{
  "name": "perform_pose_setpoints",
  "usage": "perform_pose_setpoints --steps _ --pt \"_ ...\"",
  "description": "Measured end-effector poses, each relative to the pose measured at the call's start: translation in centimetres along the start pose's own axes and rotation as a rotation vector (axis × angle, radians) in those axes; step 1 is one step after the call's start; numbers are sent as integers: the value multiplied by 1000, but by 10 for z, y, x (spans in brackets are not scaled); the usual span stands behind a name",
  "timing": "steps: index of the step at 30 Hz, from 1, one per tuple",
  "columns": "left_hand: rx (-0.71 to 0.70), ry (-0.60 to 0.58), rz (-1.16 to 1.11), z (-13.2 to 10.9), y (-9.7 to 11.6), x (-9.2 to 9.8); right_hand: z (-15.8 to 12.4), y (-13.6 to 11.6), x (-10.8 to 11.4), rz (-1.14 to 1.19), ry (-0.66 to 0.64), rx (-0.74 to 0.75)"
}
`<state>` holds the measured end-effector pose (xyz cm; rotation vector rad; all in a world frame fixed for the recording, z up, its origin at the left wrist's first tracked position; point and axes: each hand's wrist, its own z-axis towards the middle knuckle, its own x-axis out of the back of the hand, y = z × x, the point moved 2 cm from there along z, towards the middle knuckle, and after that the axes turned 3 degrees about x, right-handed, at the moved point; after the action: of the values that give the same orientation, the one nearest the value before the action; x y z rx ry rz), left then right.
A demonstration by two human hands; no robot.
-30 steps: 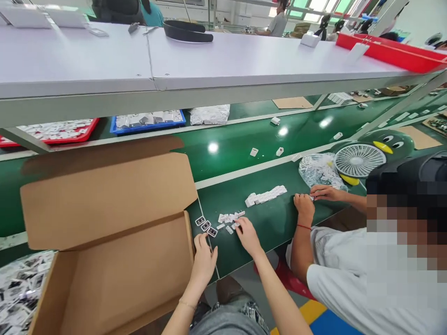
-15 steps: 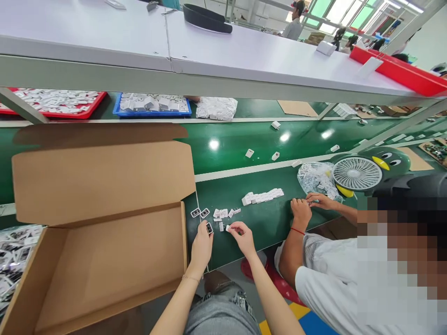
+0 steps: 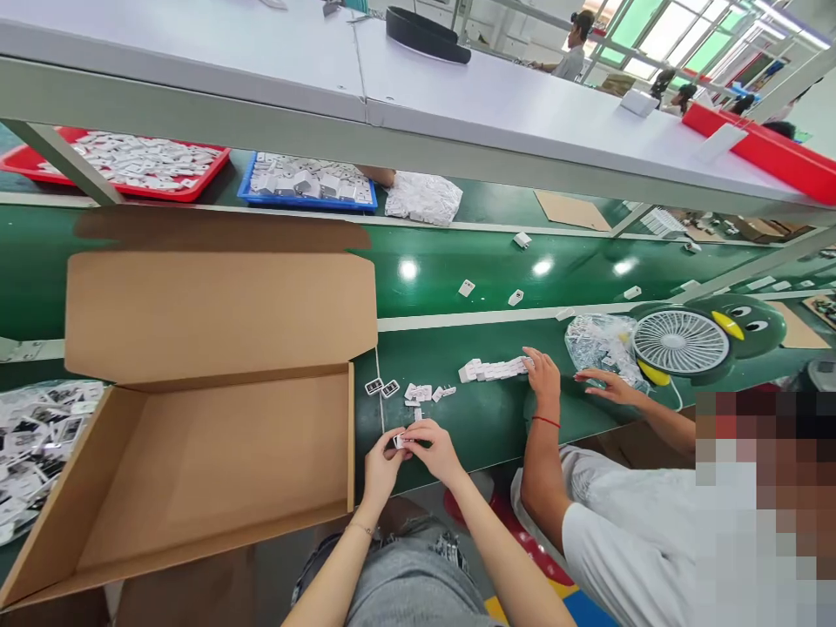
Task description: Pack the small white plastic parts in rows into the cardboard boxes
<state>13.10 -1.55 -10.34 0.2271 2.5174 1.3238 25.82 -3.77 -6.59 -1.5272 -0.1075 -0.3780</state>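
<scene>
Head: left hand point(image 3: 380, 466), right hand point(image 3: 436, 450) pinch one part point(image 3: 401, 441).

Open carton point(image 3: 215, 461) left; penguin fan point(image 3: 679, 341) right.

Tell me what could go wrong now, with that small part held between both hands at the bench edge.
1. The left hand and right hand pinch the small white part over the green bench's near edge; a slip could drop it off the bench.
2. Loose parts lie just beyond the hands; a reach could scatter them.
3. The co-worker's hand rests at the row of white parts nearby; arms might bump.
</scene>
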Motion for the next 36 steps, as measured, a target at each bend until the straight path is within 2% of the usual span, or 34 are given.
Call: perform_pose_setpoints --steps 9,11,16,21,26,30,34,36 --pt "-10 -1 14 3 -2 6 15 -5 5 -132 -241 139" --pt "-9 -10 -18 1 -1 6 17 -4 6 -164 -250 148" --pt "19 -125 -118 -4 5 6 19 -1 10 -256 -237 147" --pt "-26 -101 -9 -5 2 7 19 -4 11 -285 -305 165" --pt "-95 -72 78 -6 -3 5 20 1 9 -177 -413 147" --pt "-108 12 123 -3 -5 2 18 5 6 -96 -404 106" --pt "-76 -3 103 -6 -2 -2 15 -1 9 -76 -366 88" --pt "-50 14 159 -15 7 -1 14 -5 16 -72 -282 81"
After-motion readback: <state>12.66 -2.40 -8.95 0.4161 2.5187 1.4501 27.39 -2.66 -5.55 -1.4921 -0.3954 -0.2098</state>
